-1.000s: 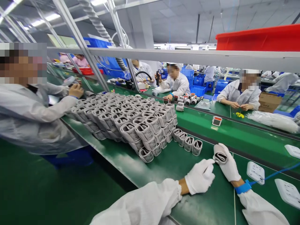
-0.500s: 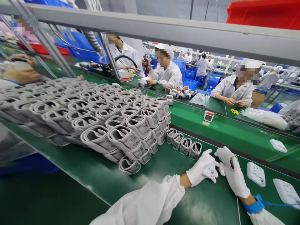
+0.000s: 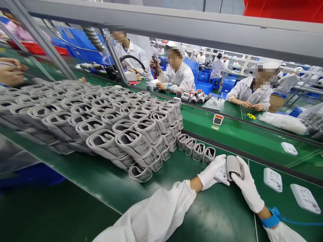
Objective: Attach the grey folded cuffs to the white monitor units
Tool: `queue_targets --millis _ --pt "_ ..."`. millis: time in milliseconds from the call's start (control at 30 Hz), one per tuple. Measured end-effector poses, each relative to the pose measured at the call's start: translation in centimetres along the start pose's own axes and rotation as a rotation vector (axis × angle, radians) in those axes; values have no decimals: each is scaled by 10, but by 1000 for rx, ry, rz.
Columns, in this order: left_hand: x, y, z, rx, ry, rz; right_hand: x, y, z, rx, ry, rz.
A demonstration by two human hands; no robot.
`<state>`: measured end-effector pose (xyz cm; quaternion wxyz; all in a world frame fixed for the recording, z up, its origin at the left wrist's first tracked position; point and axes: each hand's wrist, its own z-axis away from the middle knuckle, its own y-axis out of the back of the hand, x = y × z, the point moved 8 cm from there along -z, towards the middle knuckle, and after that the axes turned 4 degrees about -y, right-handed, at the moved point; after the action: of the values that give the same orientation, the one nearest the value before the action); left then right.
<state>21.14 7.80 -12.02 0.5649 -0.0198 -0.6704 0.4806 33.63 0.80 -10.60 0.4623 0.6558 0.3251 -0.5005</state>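
My left hand (image 3: 210,173), in a white glove, is closed on a white plastic device housing (image 3: 221,173) with small holes in its face. My right hand (image 3: 246,184), also gloved, has its fingers wrapped round a rolled grey fabric cuff (image 3: 233,166). The cuff is right beside the housing; whether they touch I cannot tell. A short row of rolled cuffs (image 3: 198,152) stands just beyond my left hand. To the left, a big stack of rolled grey cuffs (image 3: 101,143) covers the green bench.
White housings (image 3: 273,179) lie right of my right hand. A green conveyor (image 3: 191,121) runs behind, carrying an orange-and-white device (image 3: 218,119) and another white housing (image 3: 289,148). Co-workers sit across it. A metal beam (image 3: 161,28) crosses above. A blue strap (image 3: 270,218) with cord circles my right wrist.
My right hand has turned and brought the rolled cuff left, up to the housing in my left hand. The device on the conveyor appears further left, and the whole view has shifted slightly.
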Motion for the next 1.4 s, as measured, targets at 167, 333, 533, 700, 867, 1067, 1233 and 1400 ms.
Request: queue_targets --millis 167,333,533,700,867,1067,1233,1400 --pt "7 -1 8 -12 -56 -135 -3 2 11 -25 58 176" --pt "5 -7 17 -26 44 -75 -9 12 8 -11 58 -82" --pt "11 -25 30 -189 133 65 6 14 4 -29 -107 -565" --pt "6 -23 32 -110 141 -53 -8 18 13 -21 -36 -405" --pt "-2 -21 30 -101 189 -40 -23 20 21 -13 58 -142" --pt "-4 -32 31 -232 213 18 -24 13 25 -49 129 -110" --pt "-9 -29 30 -226 236 -9 -30 9 30 -63 175 48" --pt "-12 -19 33 -154 151 -193 -39 6 37 -32 239 219"
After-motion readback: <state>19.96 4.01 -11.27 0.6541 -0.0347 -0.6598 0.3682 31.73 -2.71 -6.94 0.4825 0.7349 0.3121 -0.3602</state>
